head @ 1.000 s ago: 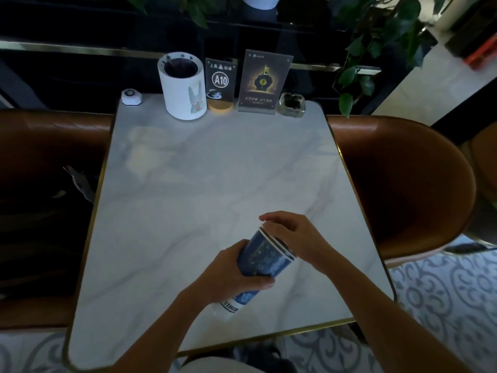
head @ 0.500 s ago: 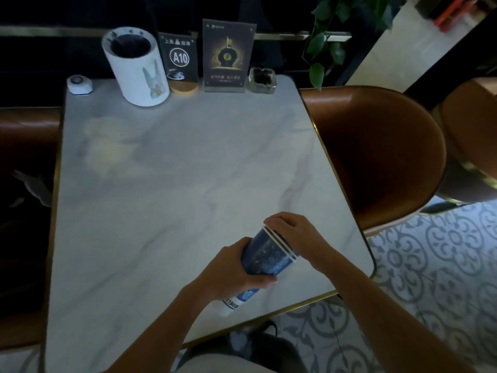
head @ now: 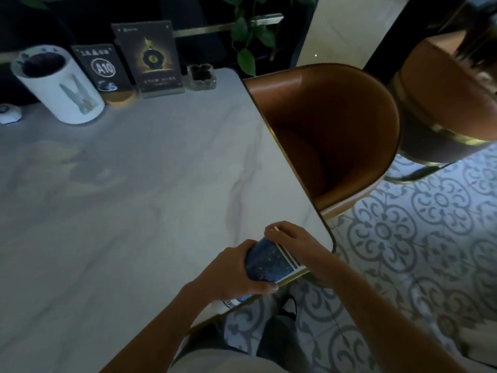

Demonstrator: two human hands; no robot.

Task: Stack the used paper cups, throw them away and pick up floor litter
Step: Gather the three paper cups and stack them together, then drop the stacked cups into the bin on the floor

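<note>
A stack of dark blue paper cups (head: 271, 263) with white rims lies tilted over the near right corner of the marble table (head: 139, 200). My left hand (head: 231, 273) is wrapped around the stack's body from the left. Over the rims at the top end rests my right hand (head: 291, 242), fingers curled on them. The stack's bottom end with a white band pokes out below my left hand. How many cups are nested cannot be told.
At the table's far edge stand a white cylinder holder (head: 60, 84), an A10 sign (head: 103, 70), a dark menu card (head: 153, 59) and a glass ashtray (head: 201, 76). A brown chair (head: 336, 125) sits right of the table. Patterned floor tiles (head: 419, 238) lie beyond.
The view has swung right and closer, so the table slid left. Both hands kept their hold on the cup stack, which now hangs over the table's near right corner.
</note>
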